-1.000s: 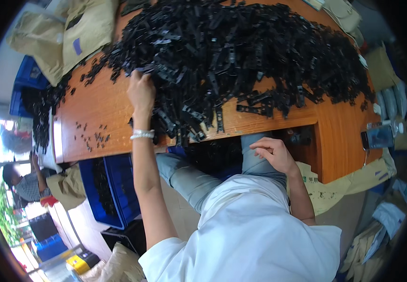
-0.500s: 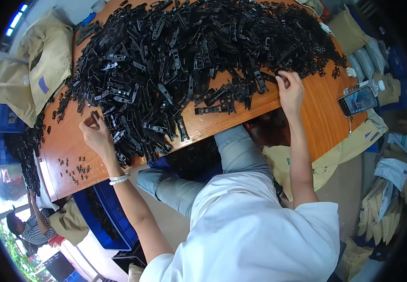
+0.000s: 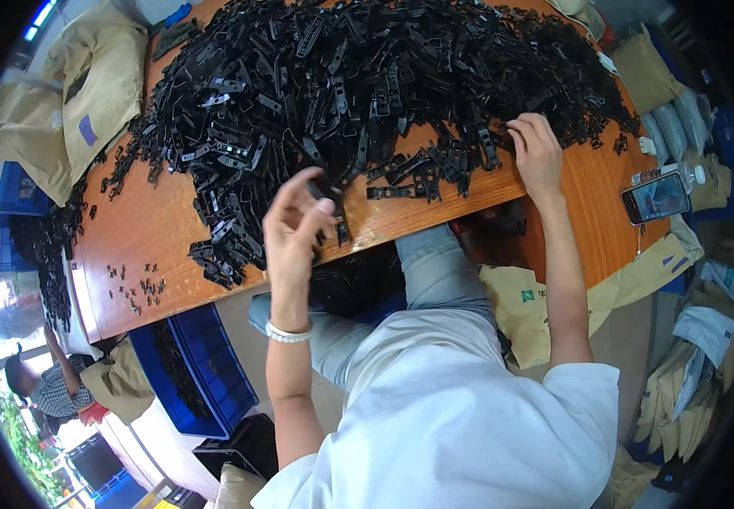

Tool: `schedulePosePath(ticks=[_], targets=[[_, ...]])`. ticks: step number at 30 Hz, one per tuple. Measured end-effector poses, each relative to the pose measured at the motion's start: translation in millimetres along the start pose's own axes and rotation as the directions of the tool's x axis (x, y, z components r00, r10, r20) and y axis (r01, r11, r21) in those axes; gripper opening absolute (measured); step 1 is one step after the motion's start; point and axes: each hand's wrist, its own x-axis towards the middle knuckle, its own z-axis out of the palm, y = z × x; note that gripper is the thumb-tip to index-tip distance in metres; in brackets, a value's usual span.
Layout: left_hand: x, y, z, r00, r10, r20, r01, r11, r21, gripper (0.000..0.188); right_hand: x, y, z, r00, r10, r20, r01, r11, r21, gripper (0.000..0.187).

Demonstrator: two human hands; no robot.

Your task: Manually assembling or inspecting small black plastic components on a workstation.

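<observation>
A big heap of black plastic clip-like parts (image 3: pixel 367 81) covers much of the wooden table (image 3: pixel 583 212). My left hand (image 3: pixel 295 216) is above the heap's front edge, thumb and fingers closed round a dark plastic part (image 3: pixel 326 188); its exact kind is unclear. Farther right, my right hand (image 3: pixel 540 159) hovers by the heap's edge with its fingers bent together. Whatever its fingertips may hold is too small to make out. Between the hands, a small group of black clip-like parts (image 3: pixel 422 174) lies near the table's front edge.
Small dark pieces (image 3: pixel 136 287) lie at the table's left corner. A phone (image 3: pixel 655 198) rests at the right beside a clear bottle (image 3: pixel 692 175). Tan sacks (image 3: pixel 100 76) stand at the back left. A blue crate (image 3: pixel 227 373) sits below; another person (image 3: pixel 53 386) works at far left.
My left hand has moved right, from the heap's left side to its front middle, and now has a dark part in it. My right hand stays near the same parts. The view has shifted slightly.
</observation>
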Motion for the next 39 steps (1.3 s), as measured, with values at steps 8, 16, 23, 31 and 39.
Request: schedulePosePath(ticks=[8,16,23,31,39], targets=[[-24.0,-9.4,44.1,0.946,0.112,0.305,-0.022,0.959,-0.284,0.036,-12.6,-125.3,-41.0,0.983,0.112,0.149,-0.185,0.660,0.728,0.013],[-28.7,-4.3,43.6,0.944,0.154,0.292,-0.090,0.971,-0.221,0.035,-16.5,-138.4,-35.8,0.983,0.051,0.175,-0.172,0.579,0.797,0.015],[-26.8,-0.1,37.2,0.844,-0.092,0.529,0.434,0.698,-0.570,0.042,-5.6,-130.4,-37.6,0.979,-0.115,0.168,-0.077,0.556,0.827,0.012],[-29.7,1.4,36.2,0.740,-0.287,0.608,0.626,0.625,-0.467,0.036,-2.4,-127.0,-36.1,0.925,-0.311,0.220,0.016,0.608,0.794,0.011],[-32.3,-2.3,32.2,0.687,-0.350,0.636,0.692,0.583,-0.426,0.032,-10.9,-132.7,-33.6,0.887,-0.385,0.257,0.008,0.568,0.823,0.012]])
